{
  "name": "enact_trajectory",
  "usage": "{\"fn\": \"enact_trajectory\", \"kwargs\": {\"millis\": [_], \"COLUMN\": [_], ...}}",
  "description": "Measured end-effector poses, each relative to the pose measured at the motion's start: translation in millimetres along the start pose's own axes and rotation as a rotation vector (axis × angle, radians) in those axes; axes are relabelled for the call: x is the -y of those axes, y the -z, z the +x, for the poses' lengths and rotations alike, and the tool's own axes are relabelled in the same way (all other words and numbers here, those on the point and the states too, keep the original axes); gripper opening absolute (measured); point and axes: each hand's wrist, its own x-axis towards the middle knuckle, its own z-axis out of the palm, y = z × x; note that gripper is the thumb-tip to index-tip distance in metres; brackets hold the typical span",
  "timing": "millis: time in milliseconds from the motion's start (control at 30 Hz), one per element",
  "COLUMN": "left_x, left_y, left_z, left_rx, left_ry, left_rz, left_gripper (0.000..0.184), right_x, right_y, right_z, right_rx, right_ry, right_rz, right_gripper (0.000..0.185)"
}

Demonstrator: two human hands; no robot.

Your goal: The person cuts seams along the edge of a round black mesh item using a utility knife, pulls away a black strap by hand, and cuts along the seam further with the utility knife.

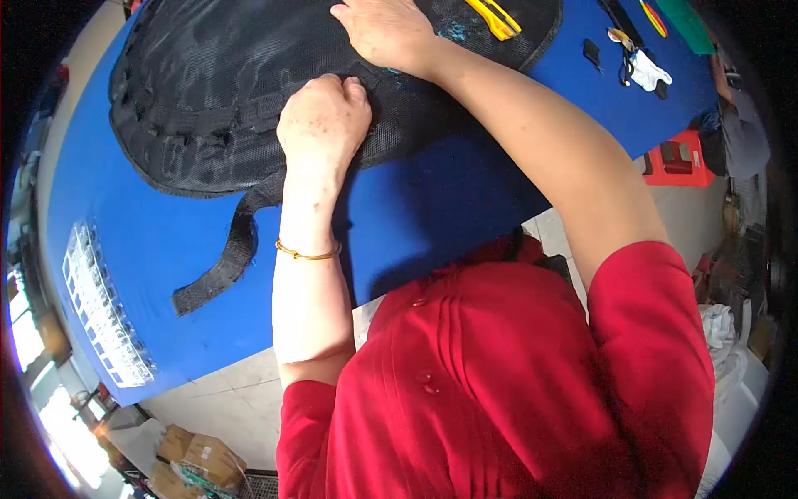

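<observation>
A large black mesh piece [208, 91] with a rounded edge lies on the blue table [416, 208]. My left hand [324, 116] rests on its near part with the fingers curled closed; what they may hold is hidden. Farther up, my right hand [384, 32] lies on the mesh, palm down, its fingers partly cut off by the upper frame edge. Between and beside the hands, small teal threads show on the mesh. A yellow cutter [496, 18] lies on it to the right of my right hand. From the near edge a black strap [229, 258] trails onto the table.
A clear plastic rack [104, 308] lies at the table's left. Toward the right back are a small black item [592, 52], a white cloth-like piece [647, 71] and tools. A red stool [680, 162] stands beyond the right edge. Cardboard boxes [204, 453] sit on the floor at lower left.
</observation>
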Motion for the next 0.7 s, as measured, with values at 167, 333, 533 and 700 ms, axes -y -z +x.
{"fn": "enact_trajectory", "kwargs": {"millis": [167, 333, 533, 700], "left_x": [-1.7, -0.8, 1.5, 5.8], "left_y": [-1.0, -1.3, -3.3, 3.4], "left_z": [-3.4, -2.9, -2.7, 0.3], "left_rx": [-0.022, -0.024, -0.028, 0.047], "left_ry": [-0.03, -0.043, -0.078, -0.05], "left_rz": [0.033, 0.029, 0.047, -0.031], "left_gripper": [0.038, 0.037, 0.037, 0.046], "right_x": [-0.2, 1.6, 0.0, 0.5], "right_y": [-6.7, -2.9, -5.4, -2.0], "right_z": [-2.2, -0.1, -1.2, -2.1], "right_rx": [-0.099, -0.038, -0.077, -0.104], "right_ry": [0.087, 0.087, 0.103, 0.118], "right_rz": [-0.094, -0.11, -0.115, -0.116], "right_gripper": [0.031, 0.029, 0.028, 0.026]}}
